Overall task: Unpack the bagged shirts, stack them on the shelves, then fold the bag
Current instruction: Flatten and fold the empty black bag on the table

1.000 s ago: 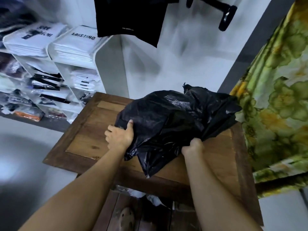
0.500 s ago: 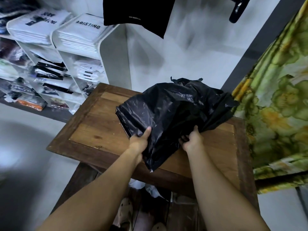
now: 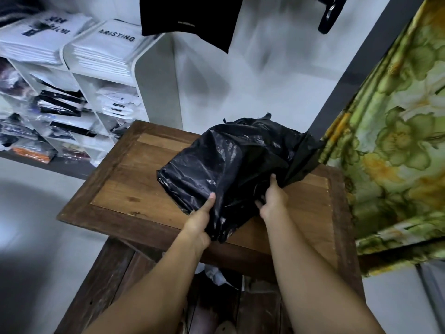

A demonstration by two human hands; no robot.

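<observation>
A crumpled black plastic bag [image 3: 236,162] lies on a wooden table [image 3: 134,179]. My left hand [image 3: 198,220] grips the bag's near lower edge, thumb on top. My right hand [image 3: 273,200] holds the bag's right side, fingers tucked into the plastic. White shelves [image 3: 142,75] stand at the back left. Two stacks of bagged white shirts [image 3: 106,51] sit on top of them, and more bagged shirts [image 3: 118,102] fill the compartments below.
A black garment [image 3: 190,18] hangs above the shelves. A green flowered curtain [image 3: 397,145] hangs close on the right. A black hanger hook [image 3: 330,15] juts out at the top. Under the table lie crumpled white things [image 3: 216,273].
My left hand slid from the bag's left side to its near lower edge. The right hand moved up along the right side. The bag has been gathered more compactly.
</observation>
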